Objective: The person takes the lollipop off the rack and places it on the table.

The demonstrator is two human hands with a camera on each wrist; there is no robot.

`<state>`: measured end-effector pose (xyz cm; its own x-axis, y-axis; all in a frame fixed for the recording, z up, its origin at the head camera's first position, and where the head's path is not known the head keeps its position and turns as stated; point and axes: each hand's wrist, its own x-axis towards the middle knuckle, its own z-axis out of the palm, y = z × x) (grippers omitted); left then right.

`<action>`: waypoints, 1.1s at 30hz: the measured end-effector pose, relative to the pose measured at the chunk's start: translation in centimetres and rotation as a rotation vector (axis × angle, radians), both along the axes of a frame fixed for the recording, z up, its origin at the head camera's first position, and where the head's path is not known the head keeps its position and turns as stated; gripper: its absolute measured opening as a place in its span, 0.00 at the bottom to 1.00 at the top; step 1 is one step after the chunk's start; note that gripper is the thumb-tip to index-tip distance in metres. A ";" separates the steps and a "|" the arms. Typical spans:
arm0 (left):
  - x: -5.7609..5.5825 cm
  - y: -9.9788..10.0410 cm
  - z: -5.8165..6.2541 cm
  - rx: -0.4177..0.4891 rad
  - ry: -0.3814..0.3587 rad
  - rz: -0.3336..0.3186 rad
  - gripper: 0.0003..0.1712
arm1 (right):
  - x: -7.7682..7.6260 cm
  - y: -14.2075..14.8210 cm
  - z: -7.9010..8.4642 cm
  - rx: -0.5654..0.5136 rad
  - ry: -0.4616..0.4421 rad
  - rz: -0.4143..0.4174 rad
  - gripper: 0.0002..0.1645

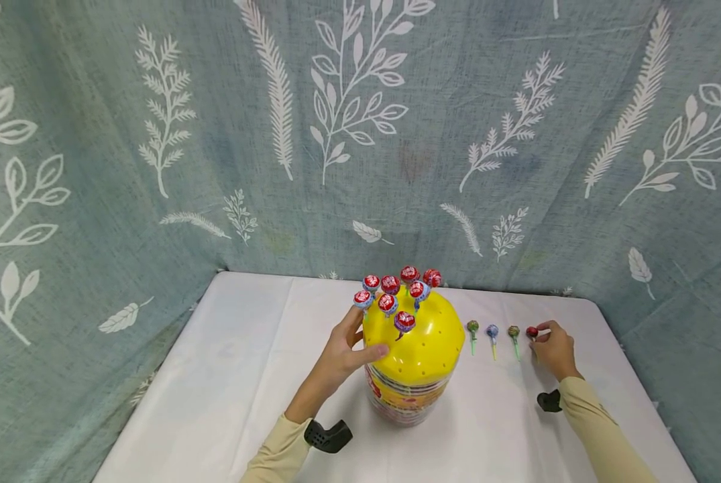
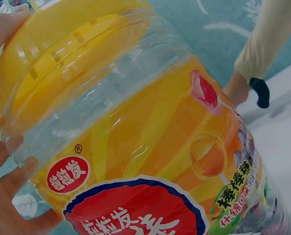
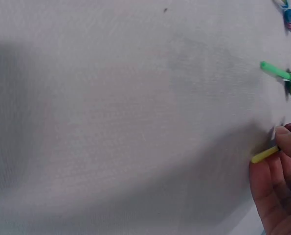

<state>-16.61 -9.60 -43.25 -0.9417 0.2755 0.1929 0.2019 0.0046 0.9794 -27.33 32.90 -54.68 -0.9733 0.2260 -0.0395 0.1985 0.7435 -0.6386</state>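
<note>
A clear plastic jar with a printed orange label and a yellow domed lid stands on the table, its lid dotted with small holes. Several wrapped lollipops stick up from the lid, mostly toward its far and left side. My left hand grips the jar at the lid from the left, thumb lying on the yellow top and fingers round the side. Over at the right, my right hand pinches a dark red lollipop near the top of its yellow stick, low over the tablecloth.
Between jar and right hand lie a green lollipop, a blue lollipop and another green lollipop in a row, sticks toward me. A white cloth covers the table. Behind hangs a leaf-patterned curtain.
</note>
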 end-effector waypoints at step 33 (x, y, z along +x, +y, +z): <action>0.4 0.2 -0.3 0.020 -0.023 0.034 0.40 | 0.2 -1.3 1.6 -0.090 0.329 0.032 0.16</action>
<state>-16.24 -9.36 -43.60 -0.9547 0.2398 0.1764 0.1795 -0.0091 0.9837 -27.14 31.64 -53.12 -0.9438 0.2046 0.2596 -0.0520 0.6836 -0.7280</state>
